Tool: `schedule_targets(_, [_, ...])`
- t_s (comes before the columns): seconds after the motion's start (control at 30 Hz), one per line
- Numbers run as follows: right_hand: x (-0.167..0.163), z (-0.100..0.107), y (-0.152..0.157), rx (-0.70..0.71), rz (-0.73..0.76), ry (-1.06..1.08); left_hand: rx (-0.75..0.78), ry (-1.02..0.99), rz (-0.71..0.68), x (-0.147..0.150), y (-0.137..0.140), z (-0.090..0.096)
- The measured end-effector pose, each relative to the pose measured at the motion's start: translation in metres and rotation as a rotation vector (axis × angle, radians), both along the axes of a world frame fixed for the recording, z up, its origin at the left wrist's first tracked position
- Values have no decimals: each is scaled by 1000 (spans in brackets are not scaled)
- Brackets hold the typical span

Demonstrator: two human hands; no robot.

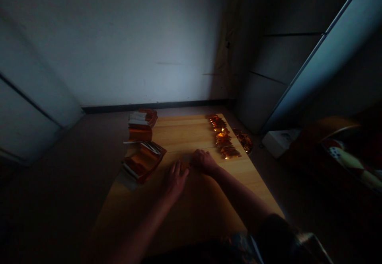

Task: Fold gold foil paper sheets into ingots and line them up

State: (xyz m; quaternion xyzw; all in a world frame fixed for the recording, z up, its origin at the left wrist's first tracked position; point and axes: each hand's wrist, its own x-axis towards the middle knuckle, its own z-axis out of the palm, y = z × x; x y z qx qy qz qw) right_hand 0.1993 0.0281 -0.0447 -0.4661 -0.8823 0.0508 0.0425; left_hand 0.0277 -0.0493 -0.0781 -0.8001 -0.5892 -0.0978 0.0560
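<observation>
Lying between left hand [176, 179] and right hand [205, 161], inside the edges of the surface [185, 130]: a coppery piece [185, 165], finger grip unclear.

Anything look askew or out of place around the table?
The coppery sheets along the left edge of the table lie askew, at differing angles. A shiny pile sits beyond its right edge; spilled or placed there, I can't tell. The piece being handled is too dim to judge.
</observation>
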Motion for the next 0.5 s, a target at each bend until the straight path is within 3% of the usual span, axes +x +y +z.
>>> schedule_targets(0.17, [-4,-2,-3,13,-24,-43,-1,-22,12,-1,1,-6])
schedule_targets(0.5, [-11,9,-8,-24,-68,-68,-1,58,11,1,2,0])
